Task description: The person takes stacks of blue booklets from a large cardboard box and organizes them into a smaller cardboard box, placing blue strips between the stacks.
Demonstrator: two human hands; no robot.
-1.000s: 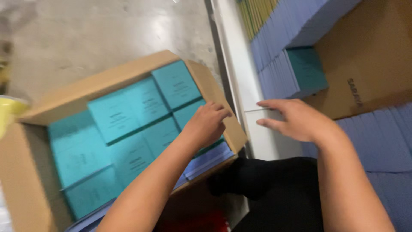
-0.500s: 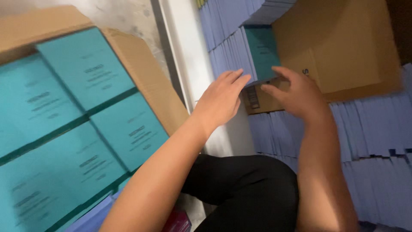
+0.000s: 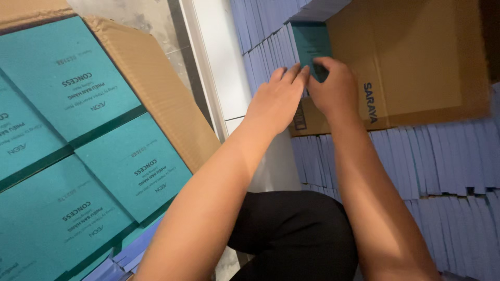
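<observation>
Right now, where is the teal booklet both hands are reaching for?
In the head view, upper right: the teal booklet stands in a row of lilac booklets, against a flat cardboard box, at the fingertips of both hands.

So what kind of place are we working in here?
Probably a packing or stockroom floor: an open carton filled with teal booklets, rows of bluish-purple booklets stacked on edge, and both hands, left hand and right hand, at another teal booklet.
</observation>
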